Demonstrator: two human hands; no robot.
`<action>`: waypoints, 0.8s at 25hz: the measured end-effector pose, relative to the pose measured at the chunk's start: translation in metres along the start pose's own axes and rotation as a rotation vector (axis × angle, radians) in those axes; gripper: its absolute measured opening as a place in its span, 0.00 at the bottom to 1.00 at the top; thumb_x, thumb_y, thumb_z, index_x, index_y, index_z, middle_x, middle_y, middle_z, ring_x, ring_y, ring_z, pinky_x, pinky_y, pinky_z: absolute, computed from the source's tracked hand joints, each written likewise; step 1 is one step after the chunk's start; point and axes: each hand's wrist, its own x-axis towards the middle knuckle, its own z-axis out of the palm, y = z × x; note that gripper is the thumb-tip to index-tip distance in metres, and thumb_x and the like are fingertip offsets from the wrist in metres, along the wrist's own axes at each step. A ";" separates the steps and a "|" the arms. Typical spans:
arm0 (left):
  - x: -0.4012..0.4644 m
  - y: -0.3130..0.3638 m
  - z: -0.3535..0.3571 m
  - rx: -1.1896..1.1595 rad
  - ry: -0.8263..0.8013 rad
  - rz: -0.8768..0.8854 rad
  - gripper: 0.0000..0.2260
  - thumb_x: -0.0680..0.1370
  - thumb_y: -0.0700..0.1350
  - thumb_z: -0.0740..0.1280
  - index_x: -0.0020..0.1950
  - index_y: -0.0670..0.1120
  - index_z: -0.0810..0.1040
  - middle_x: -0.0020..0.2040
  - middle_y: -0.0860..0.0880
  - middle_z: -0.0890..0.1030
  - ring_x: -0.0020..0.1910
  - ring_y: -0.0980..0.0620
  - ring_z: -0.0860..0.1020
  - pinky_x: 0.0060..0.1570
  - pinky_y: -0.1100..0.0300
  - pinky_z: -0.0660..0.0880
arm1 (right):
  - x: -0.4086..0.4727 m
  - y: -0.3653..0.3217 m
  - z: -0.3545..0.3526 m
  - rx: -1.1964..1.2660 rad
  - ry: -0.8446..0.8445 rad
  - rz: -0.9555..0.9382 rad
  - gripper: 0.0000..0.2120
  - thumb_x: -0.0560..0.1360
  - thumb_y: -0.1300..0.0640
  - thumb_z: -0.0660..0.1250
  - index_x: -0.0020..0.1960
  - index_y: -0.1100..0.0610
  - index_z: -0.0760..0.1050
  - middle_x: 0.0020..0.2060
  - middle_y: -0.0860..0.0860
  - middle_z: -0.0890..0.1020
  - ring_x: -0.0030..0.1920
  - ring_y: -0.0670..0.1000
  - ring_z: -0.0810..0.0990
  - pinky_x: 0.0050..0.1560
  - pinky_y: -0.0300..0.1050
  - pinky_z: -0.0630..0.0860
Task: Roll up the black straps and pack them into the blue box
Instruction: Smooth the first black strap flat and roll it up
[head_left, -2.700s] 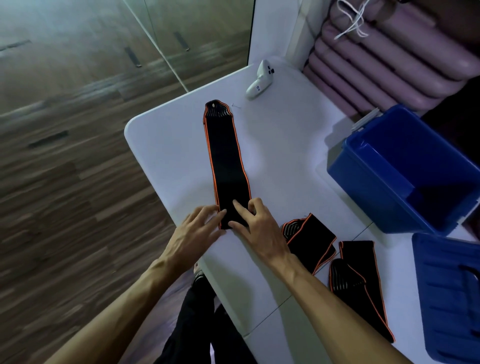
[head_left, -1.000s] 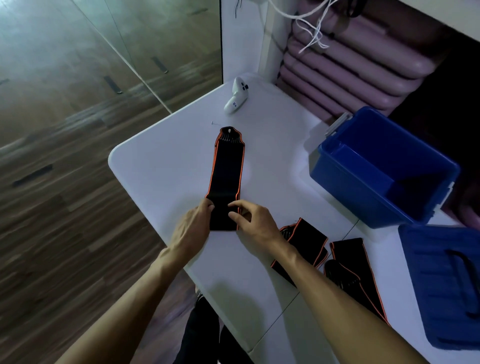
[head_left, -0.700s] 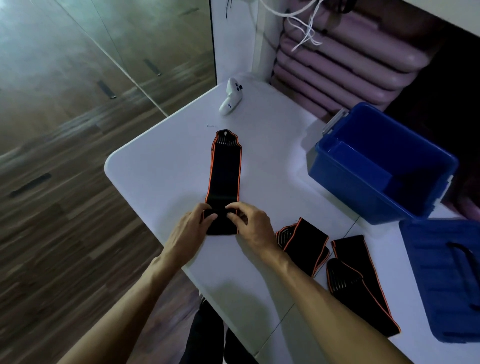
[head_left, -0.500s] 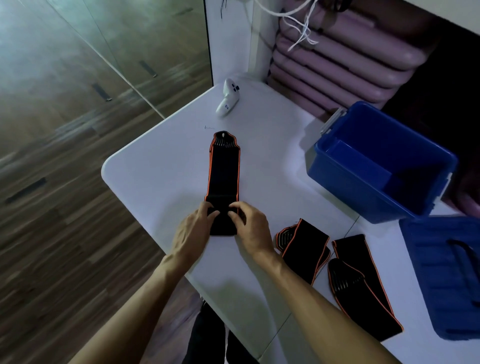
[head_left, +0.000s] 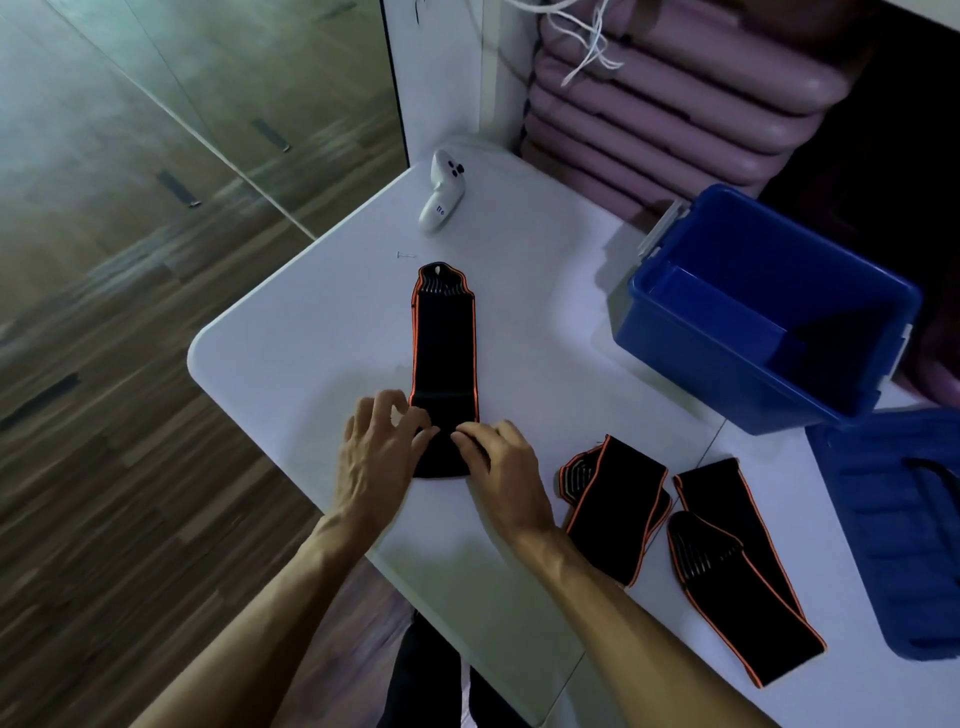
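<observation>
A black strap with orange edges (head_left: 444, 343) lies stretched away from me on the white table (head_left: 291, 343). Its near end is folded over into a short roll. My left hand (head_left: 382, 447) presses the roll's left side and my right hand (head_left: 501, 457) holds its right side, fingertips meeting on top. Two more black straps lie loosely folded to the right, one (head_left: 615, 512) next to my right forearm, the other (head_left: 737, 566) further right. The blue box (head_left: 727, 374) stands open at the right rear; nothing shows inside it.
The blue lid (head_left: 904, 525) lies flat at the right edge. A white handheld controller (head_left: 441, 200) rests at the table's far corner, with a small pin (head_left: 406, 255) beside it. Stacked purple mats (head_left: 665, 104) stand behind the table. The table's rounded left corner borders wooden floor.
The strap's flat part has grown shorter as both hands rolled its near end forward. The view has shifted slightly; the other straps and the box have stayed put.
</observation>
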 end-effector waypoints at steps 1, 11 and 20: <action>-0.001 -0.001 0.001 -0.037 0.007 0.022 0.09 0.78 0.49 0.66 0.50 0.44 0.79 0.50 0.45 0.76 0.48 0.45 0.75 0.45 0.53 0.75 | -0.001 0.001 -0.001 -0.005 -0.012 -0.004 0.13 0.81 0.51 0.62 0.61 0.54 0.79 0.47 0.53 0.76 0.47 0.48 0.76 0.49 0.35 0.70; -0.038 -0.011 0.003 0.120 -0.138 0.175 0.23 0.80 0.55 0.57 0.71 0.44 0.71 0.70 0.42 0.72 0.70 0.43 0.68 0.63 0.51 0.69 | -0.006 0.002 0.000 -0.207 0.064 -0.134 0.12 0.80 0.54 0.65 0.62 0.56 0.77 0.64 0.54 0.70 0.56 0.54 0.75 0.54 0.44 0.76; -0.010 -0.012 -0.017 -0.026 -0.247 0.246 0.26 0.82 0.56 0.50 0.68 0.40 0.73 0.59 0.44 0.80 0.58 0.45 0.77 0.57 0.57 0.71 | 0.009 0.015 -0.009 -0.616 0.004 -0.428 0.23 0.75 0.54 0.68 0.68 0.58 0.74 0.54 0.53 0.81 0.50 0.58 0.78 0.38 0.52 0.77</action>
